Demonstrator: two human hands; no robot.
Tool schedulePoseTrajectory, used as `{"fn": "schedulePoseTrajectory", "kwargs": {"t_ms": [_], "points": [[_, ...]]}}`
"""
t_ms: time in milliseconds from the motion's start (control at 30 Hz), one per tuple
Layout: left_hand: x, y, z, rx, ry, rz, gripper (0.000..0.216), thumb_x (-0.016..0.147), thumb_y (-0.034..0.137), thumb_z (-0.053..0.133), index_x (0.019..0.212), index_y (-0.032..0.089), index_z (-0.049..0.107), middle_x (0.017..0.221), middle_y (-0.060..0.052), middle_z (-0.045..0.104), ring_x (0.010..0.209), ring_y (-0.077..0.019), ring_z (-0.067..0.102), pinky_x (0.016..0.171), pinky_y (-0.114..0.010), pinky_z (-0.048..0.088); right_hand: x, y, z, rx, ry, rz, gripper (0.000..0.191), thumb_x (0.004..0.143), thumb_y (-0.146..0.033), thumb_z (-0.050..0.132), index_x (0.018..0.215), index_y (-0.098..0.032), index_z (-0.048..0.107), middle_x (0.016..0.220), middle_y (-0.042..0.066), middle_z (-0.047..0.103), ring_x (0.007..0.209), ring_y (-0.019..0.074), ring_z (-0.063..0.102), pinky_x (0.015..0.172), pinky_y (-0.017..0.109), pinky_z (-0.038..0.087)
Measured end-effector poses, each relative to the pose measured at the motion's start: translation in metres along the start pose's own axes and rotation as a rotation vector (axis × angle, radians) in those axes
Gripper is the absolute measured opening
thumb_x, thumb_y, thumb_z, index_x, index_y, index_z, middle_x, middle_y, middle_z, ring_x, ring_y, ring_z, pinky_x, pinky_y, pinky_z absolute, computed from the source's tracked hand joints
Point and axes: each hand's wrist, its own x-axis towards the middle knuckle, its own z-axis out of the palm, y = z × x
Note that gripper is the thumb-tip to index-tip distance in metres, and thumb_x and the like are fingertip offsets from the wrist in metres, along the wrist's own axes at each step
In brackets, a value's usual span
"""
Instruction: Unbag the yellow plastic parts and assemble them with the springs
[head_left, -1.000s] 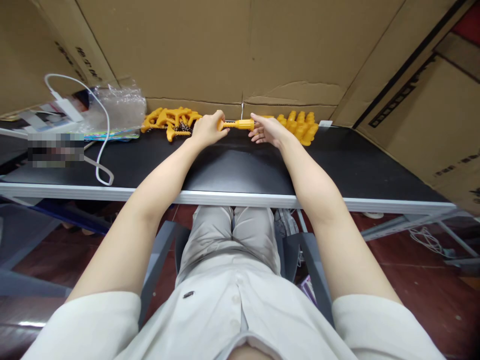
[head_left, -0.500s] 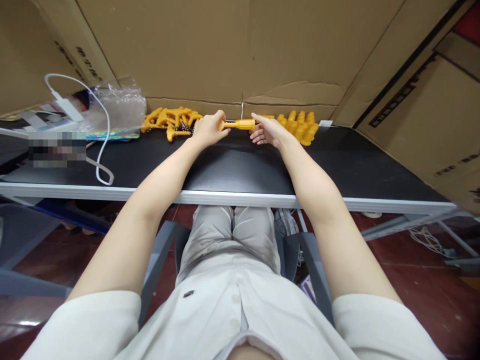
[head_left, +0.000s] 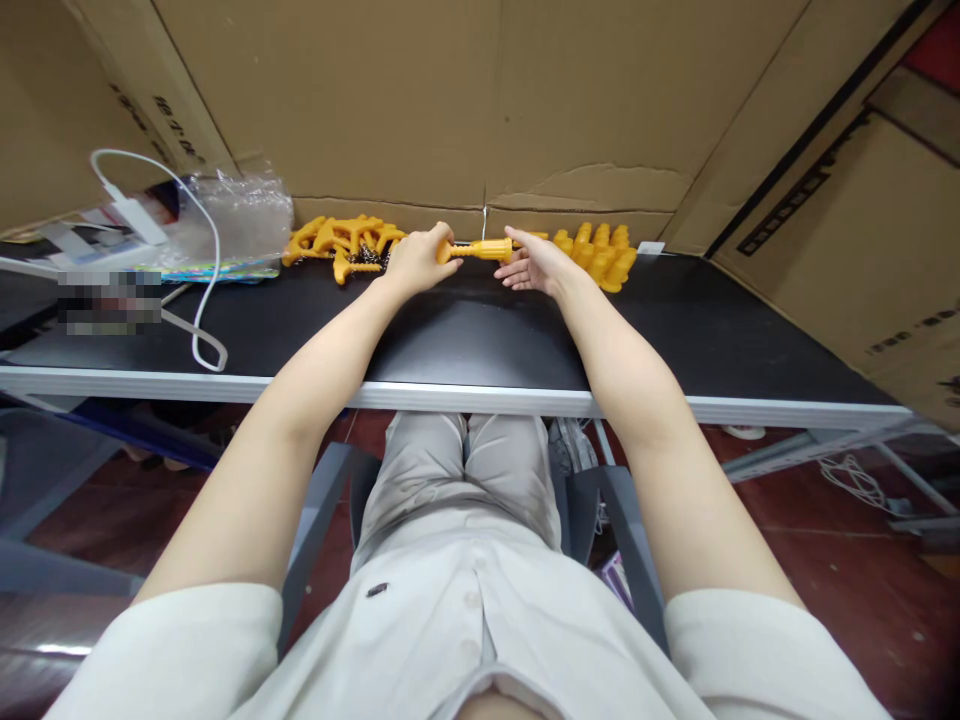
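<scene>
My left hand [head_left: 421, 259] is closed around the handle end of a yellow plastic threaded tool [head_left: 460, 251], held sideways above the table. A wider yellow sleeve [head_left: 493, 249] sits on its threaded shaft, pointing right. My right hand [head_left: 538, 264] is at the sleeve's far end, thumb above and fingers stretched out below, not wrapped round it. Left of my left hand lies a pile of yellow T-shaped handles [head_left: 352, 232] with threaded shafts. Several yellow sleeves [head_left: 604, 258] are grouped beyond my right wrist.
Cardboard panels [head_left: 420, 110] wall in the back and sides of the black table [head_left: 465, 340]. On the left are a clear plastic bag [head_left: 240, 215], a white cable [head_left: 217, 240] and flat colourful packets [head_left: 225, 271]. A small white card [head_left: 650, 247] lies at the back right.
Both hands keep nearly the same place. The fingers of my right hand have shifted slightly at the sleeve's end. The threaded tool stays in my left hand.
</scene>
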Motion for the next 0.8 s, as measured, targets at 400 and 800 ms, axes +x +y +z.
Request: {"fn": "schedulePoseTrajectory", "kwargs": {"t_ms": [400,800], "points": [[0.0,-0.003,0.002,-0.009,-0.006,0.032,0.06,0.098,0.04,0.067,0.156,0.025,0.064,0.134,-0.014,0.077,0.132,-0.0376,0.07,0.114,-0.045,0.054,0.001,-0.001,0.0,0.028,-0.006,-0.001,0.063,0.097,-0.086,0.073,0.098,-0.023,0.067,0.066,0.003,0.075,0.053,0.0164,0.069,0.056,0.025,0.055],[0.004,-0.012,0.009,-0.124,0.001,0.107,0.095,0.096,0.032,0.066,0.184,0.025,0.03,0.153,-0.017,0.07,0.141,-0.037,0.069,0.124,-0.048,0.05,0.024,0.007,-0.007,0.324,0.213,-0.192,0.02,0.117,-0.036,0.062,0.103,-0.023,0.062,0.095,0.0,0.081,0.077,0.0078,0.079,0.08,0.016,0.06]]}}
